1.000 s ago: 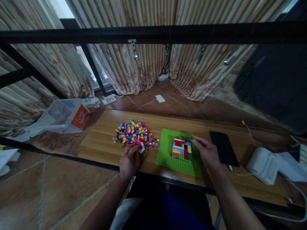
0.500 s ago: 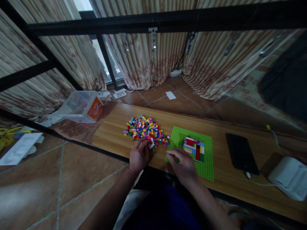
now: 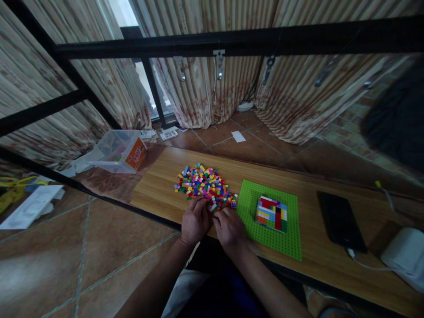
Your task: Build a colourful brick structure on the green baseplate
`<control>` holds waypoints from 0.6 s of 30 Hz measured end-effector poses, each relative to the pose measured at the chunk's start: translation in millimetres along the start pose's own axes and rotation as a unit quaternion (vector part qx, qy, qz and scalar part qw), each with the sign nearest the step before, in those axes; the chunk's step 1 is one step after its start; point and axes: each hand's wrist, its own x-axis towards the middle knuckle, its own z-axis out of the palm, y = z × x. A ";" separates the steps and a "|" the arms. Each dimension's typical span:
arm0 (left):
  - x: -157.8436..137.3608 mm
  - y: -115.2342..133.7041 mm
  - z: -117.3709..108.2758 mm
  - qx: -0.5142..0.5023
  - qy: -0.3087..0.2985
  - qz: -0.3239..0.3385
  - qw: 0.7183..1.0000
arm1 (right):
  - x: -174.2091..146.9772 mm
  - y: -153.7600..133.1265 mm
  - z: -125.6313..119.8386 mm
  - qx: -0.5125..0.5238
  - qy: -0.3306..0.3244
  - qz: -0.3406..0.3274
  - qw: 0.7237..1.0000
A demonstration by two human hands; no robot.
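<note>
A heap of small coloured building bricks lies on the wooden bench. At its near edge my left hand has its fingers curled in; what they hold, if anything, is hidden. Right beside it my right hand is closed too, fingertips pinched close to the left hand, and I cannot see what is in them. To the right of the hands lies a green baseplate. A flat block of bricks in red, white, blue, yellow and orange is built on it.
A black phone with a charging cable lies on the bench at the right, near a white device. Past the bench's left end stands a clear plastic box with an orange label. A black metal bar crosses in front of the curtains.
My right hand has moved left from the baseplate's edge to beside my left hand, and its fingers have drawn in. The view has shifted slightly.
</note>
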 end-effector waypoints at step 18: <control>5.8 -3.1 0.3 0.029 0.011 0.014 0.999 | -50.0 129.0 -100.5 0.274 0.253 0.252 0.893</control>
